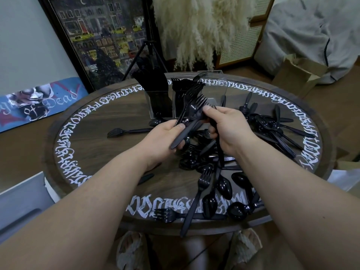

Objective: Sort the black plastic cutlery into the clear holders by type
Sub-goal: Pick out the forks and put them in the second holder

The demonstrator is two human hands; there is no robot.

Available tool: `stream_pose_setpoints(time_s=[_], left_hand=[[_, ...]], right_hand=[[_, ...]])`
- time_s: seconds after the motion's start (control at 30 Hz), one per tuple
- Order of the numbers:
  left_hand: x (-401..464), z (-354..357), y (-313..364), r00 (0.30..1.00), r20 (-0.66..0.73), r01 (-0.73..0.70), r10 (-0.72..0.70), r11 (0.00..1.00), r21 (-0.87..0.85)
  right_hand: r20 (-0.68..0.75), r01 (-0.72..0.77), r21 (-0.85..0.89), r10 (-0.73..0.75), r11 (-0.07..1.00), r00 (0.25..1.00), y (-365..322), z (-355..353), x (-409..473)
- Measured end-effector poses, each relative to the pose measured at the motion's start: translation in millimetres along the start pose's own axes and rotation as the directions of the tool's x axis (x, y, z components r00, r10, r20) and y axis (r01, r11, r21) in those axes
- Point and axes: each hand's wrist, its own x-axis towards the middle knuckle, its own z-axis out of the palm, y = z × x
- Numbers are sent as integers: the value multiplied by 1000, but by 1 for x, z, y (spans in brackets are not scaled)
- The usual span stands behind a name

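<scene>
My left hand [162,138] grips a bundle of several black forks [191,106], tines pointing up and away over the table's middle. My right hand [227,123] pinches one black fork [219,149] near its neck, its handle hanging down, right beside the bundle. Behind the hands stand clear holders: the left holder [158,102] is packed with black knives, the middle holder [180,98] has forks, and the right holder [224,84] looks empty. Loose spoons and forks [272,125] lie piled at the right, and more loose cutlery [210,195] lies near the front edge.
The round wooden table [97,121] has a white script ring. A single fork [124,131] lies left of centre. A framed picture [105,36], tripod, pampas grass and a cardboard box [298,75] stand behind the table. A skateboard deck [37,102] leans at left.
</scene>
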Motion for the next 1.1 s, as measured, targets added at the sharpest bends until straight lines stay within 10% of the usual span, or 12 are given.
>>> stream_pose_setpoints(time_s=[0.57,1.1], left_hand=[[-6,2,14,993,84,91,-86,994,-64],[5,-6,1,999,-24,27,-22,959,281]], right_hand=[[-132,262,-288,-309,921,942,1,1,3],[-130,324,-512,-445,796,886,-6,-3,-5]])
